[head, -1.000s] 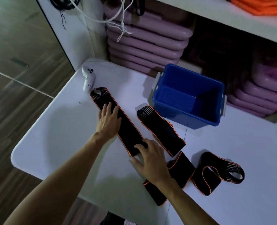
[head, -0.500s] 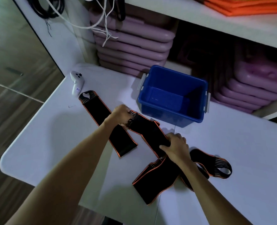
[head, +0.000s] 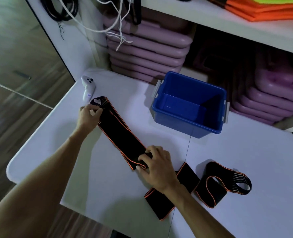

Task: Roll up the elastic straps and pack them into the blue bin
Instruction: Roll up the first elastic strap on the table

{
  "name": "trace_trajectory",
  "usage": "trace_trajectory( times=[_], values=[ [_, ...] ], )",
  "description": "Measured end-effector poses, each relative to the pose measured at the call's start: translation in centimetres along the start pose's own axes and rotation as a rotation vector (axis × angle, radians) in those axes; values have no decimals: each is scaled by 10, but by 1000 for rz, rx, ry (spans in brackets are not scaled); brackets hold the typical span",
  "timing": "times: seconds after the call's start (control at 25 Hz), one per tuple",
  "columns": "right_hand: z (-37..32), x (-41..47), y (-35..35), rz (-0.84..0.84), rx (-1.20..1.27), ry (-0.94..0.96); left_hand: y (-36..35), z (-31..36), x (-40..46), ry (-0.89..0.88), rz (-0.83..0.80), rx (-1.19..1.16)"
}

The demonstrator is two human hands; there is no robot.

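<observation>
I hold one long black strap with orange edges (head: 123, 134) stretched flat on the white worktop (head: 245, 152). It seems to be two layers, one on the other. My left hand (head: 89, 117) has its grip closed on the far end of this strap, near the elastic loop, and just beside the white controller (head: 88, 87). My right hand (head: 157, 166) has its grip closed on the near end, fingers pinching the edge against the worktop. The strap runs diagonally between my two hands. The blue bin (head: 190, 117) stands on the worktop behind the strap, to the right, and I see nothing inside it. Under my right forearm lies a second strap (head: 161, 206), flat and not rolled. Just to the right of it a third strap (head: 224, 184) lies in a loose loop. Behind the bin there are stacked purple pads (head: 147, 48) on a shelf
</observation>
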State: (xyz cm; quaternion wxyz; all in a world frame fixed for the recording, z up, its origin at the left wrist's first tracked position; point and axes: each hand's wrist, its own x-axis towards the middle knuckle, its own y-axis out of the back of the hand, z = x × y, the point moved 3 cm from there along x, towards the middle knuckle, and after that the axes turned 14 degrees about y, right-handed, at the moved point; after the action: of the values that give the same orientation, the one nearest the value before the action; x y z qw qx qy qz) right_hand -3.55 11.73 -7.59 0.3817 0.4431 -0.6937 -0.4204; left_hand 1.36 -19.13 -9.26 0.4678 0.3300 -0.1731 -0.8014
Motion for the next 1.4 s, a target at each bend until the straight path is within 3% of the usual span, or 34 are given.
trace_trajectory(
  times=[0.16, 0.28, 0.44, 0.6, 0.76, 0.96, 1.4],
  values=[
    [7, -13, -13, -166, 119, -177, -12, -18, 1, 56, 59, 156],
    [10, -13, -18, -309, 49, -184, -15, -5, 3, -10, 115, 160],
    [-3, -2, -18, -138, -42, -178, -6, 18, 18, -187, 192, 173],
    [-19, 13, -33, 1, -29, -208, -8, 38, 48, -234, 258, 325],
    [-24, 19, -54, -71, -42, -250, -15, 37, 67, -188, 217, 591],
    [-10, 10, -61, -113, -50, -253, -16, 28, 77, -301, 108, 732],
    [-5, -14, -60, -132, -64, -264, -14, 34, 75, -184, 142, 405]
  ],
)
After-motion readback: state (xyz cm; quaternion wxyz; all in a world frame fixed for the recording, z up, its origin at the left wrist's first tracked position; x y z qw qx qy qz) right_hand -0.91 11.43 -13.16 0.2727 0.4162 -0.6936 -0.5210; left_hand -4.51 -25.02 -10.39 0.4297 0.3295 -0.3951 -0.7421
